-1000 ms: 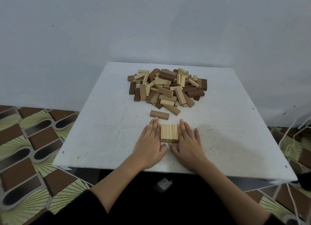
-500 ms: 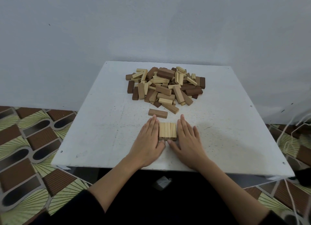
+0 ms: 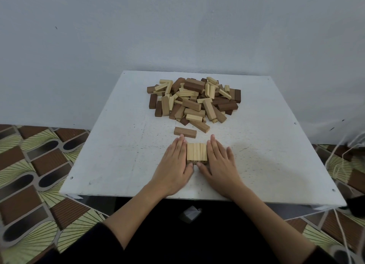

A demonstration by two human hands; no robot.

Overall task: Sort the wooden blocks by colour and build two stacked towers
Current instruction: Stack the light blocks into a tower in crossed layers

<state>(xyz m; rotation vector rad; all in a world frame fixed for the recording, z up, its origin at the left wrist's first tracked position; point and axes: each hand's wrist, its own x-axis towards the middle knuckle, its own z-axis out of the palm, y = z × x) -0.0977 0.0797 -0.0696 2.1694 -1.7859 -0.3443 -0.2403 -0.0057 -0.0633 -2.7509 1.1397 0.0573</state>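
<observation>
The left hand [image 3: 173, 170] and right hand [image 3: 219, 166] are laid flat with straight fingers against either side of the pale block layer [image 3: 197, 152], seemingly to square it; beyond, a lone brown block [image 3: 185, 132] and the unsorted pile [image 3: 194, 99] are left on the white table [image 3: 118, 145].
</observation>
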